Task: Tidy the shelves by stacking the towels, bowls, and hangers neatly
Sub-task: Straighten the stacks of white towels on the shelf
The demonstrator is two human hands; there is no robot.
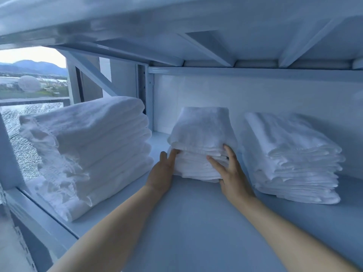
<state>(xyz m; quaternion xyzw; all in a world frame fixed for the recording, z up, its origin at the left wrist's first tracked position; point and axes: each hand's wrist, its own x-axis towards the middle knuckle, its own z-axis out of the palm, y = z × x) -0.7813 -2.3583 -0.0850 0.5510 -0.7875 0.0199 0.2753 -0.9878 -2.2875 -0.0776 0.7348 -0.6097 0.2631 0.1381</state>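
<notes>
Three stacks of folded white towels stand on a white shelf (196, 222). The middle stack (202, 134) is small and sits near the back. My left hand (163, 173) presses straight fingers against its left front corner. My right hand (231, 173) lies spread on the stack's front face, fingers straight against the towel edges, thumb low at the bottom. A large, thick stack (88, 146) fills the left end of the shelf. A flatter stack (294, 160) with uneven edges lies to the right. No bowls or hangers are in view.
Another shelf with metal braces (206, 48) hangs close overhead. A white back panel (255, 95) closes the rear. At the left a slanted strut (92, 73) and an upright post (150, 103) frame a window onto hills.
</notes>
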